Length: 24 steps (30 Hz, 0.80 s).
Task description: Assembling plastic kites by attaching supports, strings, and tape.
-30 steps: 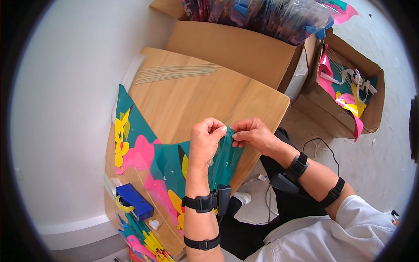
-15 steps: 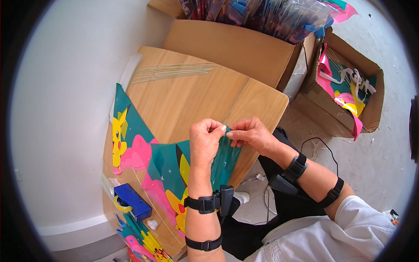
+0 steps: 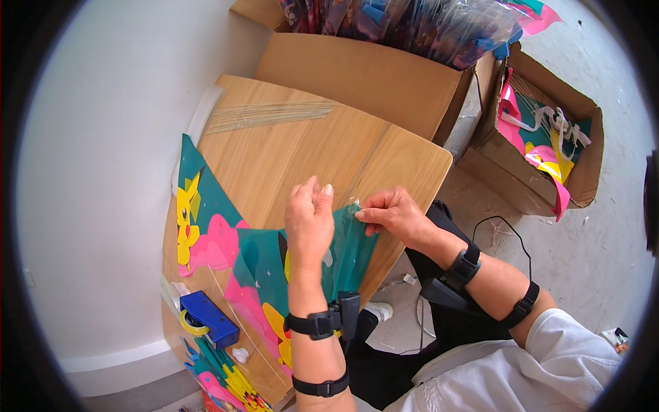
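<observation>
A green plastic kite sheet [image 3: 257, 257] with pink and yellow cartoon printing lies on the table in front of me. Its upper right corner is pinched between the thumb and forefinger of my right hand [image 3: 397, 214], where a bit of clear film glints. My left hand [image 3: 310, 223] hovers over the sheet's upper edge, off the corner. Its fingers are loosely bent and apart from the thumb, with nothing visible in them. Another kite sheet [image 3: 216, 206] of the same print lies to the left, partly overlapped. A thin stick [image 3: 240, 312] lies near its lower edge.
Thin sticks [image 3: 274, 115] lie at the table's [image 3: 384, 147] far end. A blue tape dispenser [image 3: 210, 318] stands at the near left, beside folded printed pieces [image 3: 223, 371]. Beyond stands a cardboard box [image 3: 364, 72] with bagged goods; an open carton [image 3: 587, 172] of kite parts is at right.
My left hand has let go of the sheet's corner and moved a little left, its fingers loosened. My right hand keeps its pinch in nearly the same place.
</observation>
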### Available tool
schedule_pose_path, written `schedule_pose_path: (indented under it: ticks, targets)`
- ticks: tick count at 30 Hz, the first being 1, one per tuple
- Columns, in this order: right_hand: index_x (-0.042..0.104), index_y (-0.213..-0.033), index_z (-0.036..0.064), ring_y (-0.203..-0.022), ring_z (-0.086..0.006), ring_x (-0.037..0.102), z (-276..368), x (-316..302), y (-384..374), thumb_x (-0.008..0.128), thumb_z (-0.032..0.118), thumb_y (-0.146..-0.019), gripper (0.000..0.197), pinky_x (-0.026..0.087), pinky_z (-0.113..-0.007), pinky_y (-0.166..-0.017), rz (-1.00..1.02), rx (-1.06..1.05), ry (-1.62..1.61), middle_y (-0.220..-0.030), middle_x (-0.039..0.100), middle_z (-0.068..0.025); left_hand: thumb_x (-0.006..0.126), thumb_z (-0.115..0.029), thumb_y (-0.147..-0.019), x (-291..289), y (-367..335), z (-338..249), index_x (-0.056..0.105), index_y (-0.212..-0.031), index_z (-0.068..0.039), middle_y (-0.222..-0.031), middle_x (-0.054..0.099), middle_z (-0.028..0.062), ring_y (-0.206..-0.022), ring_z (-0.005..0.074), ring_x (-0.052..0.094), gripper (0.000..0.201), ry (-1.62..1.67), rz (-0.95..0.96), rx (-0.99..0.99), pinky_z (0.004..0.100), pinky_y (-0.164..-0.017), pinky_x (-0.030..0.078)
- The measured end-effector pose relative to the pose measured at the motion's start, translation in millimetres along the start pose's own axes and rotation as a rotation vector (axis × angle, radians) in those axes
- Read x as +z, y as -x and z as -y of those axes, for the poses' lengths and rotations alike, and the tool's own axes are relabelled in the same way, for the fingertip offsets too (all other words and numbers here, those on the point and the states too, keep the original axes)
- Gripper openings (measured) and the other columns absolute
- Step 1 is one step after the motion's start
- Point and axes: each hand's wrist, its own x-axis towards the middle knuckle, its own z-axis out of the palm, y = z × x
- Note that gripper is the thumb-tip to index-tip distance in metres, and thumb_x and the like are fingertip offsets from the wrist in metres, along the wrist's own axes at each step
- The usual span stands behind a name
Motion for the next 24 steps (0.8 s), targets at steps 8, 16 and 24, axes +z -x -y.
schedule_pose_path:
  ticks: [8,16,24]
  targets:
    - [0.066,-0.082,0.0028,-0.063,-0.0057,0.057,-4,-10,2,0.067,0.018,-0.085,0.015,0.044,-0.019,-0.057,0.087,0.005,-0.059,-0.068,0.061,0.0011,0.054,-0.012,-0.09,-21,-8,-7,0.062,-0.101,0.003,-0.083,0.061,0.0022,-0.081,0.0092,0.054,0.021,0.507,0.614,-0.293,0.0237,-0.073,0.044]
    - [0.066,-0.08,0.0024,-0.061,-0.0059,0.055,-6,-4,2,0.068,0.016,-0.084,0.014,0.044,-0.02,-0.056,-0.008,0.013,-0.063,-0.067,0.06,0.0014,0.057,-0.002,-0.084,-24,-7,-15,0.063,-0.092,0.002,-0.079,0.06,0.0003,-0.073,0.0058,0.051,0.011,0.524,0.555,-0.322,0.0217,-0.067,0.044]
    - [0.067,-0.077,0.0019,-0.06,-0.0063,0.054,-6,5,6,0.068,0.015,-0.083,0.015,0.043,-0.021,-0.055,-0.069,-0.038,-0.133,-0.066,0.06,0.0008,0.066,-0.004,-0.078,-11,-5,-20,0.063,-0.077,0.001,-0.066,0.057,-0.0008,-0.062,0.0052,0.048,0.006,0.522,0.453,-0.325,0.0201,-0.056,0.039]
